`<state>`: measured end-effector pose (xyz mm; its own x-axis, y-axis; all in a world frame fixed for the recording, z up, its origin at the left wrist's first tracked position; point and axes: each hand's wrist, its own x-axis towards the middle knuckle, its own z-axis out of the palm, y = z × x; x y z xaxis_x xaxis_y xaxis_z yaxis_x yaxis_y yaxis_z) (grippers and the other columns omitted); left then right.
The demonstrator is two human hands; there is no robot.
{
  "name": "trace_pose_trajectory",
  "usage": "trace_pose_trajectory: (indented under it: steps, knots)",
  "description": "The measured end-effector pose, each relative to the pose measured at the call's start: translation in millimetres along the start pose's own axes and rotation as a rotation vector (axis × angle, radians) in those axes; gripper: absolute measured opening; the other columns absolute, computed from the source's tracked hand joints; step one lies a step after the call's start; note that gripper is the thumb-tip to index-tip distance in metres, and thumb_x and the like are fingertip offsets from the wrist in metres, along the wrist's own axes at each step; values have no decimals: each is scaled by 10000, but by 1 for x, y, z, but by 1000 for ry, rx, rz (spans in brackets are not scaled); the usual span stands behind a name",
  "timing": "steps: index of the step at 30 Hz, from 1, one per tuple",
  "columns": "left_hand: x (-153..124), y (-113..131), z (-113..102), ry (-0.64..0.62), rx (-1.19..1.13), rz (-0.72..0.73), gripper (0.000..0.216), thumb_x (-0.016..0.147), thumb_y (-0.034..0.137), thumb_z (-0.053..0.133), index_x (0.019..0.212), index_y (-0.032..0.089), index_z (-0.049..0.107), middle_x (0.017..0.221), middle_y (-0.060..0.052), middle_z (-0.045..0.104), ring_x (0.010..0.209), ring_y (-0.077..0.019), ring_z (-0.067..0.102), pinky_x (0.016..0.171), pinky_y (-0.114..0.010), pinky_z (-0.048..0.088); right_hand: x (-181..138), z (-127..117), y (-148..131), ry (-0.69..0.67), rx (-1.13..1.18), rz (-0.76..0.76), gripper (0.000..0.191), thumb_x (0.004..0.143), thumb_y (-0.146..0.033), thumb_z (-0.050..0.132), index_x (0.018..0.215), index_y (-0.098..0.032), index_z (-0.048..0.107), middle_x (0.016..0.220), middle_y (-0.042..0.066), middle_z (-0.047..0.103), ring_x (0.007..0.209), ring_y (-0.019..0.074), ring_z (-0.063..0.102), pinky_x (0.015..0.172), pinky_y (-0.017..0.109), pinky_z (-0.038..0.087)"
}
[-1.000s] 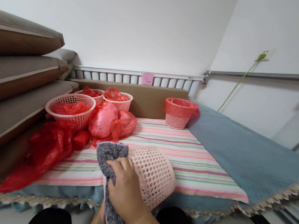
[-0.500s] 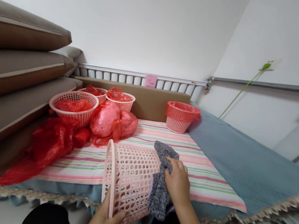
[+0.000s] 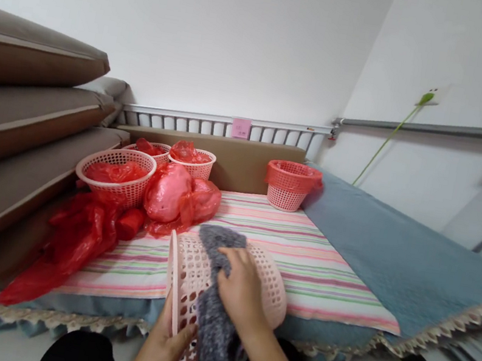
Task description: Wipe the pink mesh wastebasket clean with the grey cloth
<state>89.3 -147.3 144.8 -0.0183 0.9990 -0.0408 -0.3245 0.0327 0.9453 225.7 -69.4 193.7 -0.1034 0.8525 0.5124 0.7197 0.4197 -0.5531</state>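
A pale pink plastic basket [image 3: 268, 277] with round holes lies on its side over the front edge of the covered seat, its mouth facing left. My left hand [image 3: 170, 341] grips its rim from below, thumb on the outer wall and fingers partly hidden inside. With my right hand [image 3: 239, 285] I press a dark grey speckled cloth [image 3: 216, 330] against the basket's upper side, fingers closed over it. One end of the cloth drapes toward me down the wall.
Several pink baskets [image 3: 129, 186] with red plastic bags [image 3: 169, 190] stand at left beside stacked cushions [image 3: 14, 124]. Another basket lined with a red bag [image 3: 287, 197] stands at the back right. A striped cloth [image 3: 323, 268] covers the seat; a blue cover [image 3: 381, 228] lies at right.
My right hand has slid the cloth leftward along the basket, from its base end to near the rim. My left hand still holds the rim.
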Motion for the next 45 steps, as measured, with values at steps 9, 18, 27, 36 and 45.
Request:
trace_pose_trajectory:
  steps: [9, 18, 27, 36, 45]
  knots:
    - [0, -37, -19, 125, 77, 215, 752, 635, 347, 710, 1315, 174, 441, 1380, -110, 494, 1372, -321, 247, 1138, -413, 184, -18, 14, -53, -143, 80, -200, 486, 693, -42, 494, 1109, -280, 574, 1027, 25, 545, 1018, 195, 469, 914, 321, 398]
    - [-1, -51, -20, -104, -20, 56, 908, 766, 380, 653, 1459, 243, 82, 1403, -155, 461, 1227, -309, 491, 1076, -469, 319, 11, -23, 73, 197, -240, 63, 459, 690, -9, 437, 1023, -299, 558, 947, 5, 545, 968, 232, 503, 857, 417, 430]
    - [-5, -42, -15, -111, 27, 52, 695, 748, 441, 657, 1341, 176, 409, 1260, -176, 591, 1140, -323, 559, 1073, -497, 307, 10, -14, 36, 101, -215, 102, 446, 695, -3, 441, 1043, -243, 583, 971, 34, 553, 1015, 244, 492, 900, 414, 389]
    - [-9, -41, -24, -125, 150, 127, 623, 725, 289, 666, 1310, 199, 472, 1249, -117, 609, 1297, -303, 392, 1097, -414, 270, -18, 17, -60, -140, 104, -200, 470, 678, -37, 493, 1080, -260, 589, 1003, 30, 567, 1000, 198, 481, 910, 326, 390]
    - [-13, -39, -12, -158, 114, 41, 672, 765, 417, 642, 1356, 193, 417, 1277, -141, 590, 1283, -312, 422, 1116, -463, 231, 26, -15, 57, 32, -180, 117, 392, 710, -76, 495, 1064, -212, 596, 1061, 55, 589, 1038, 208, 487, 933, 326, 360]
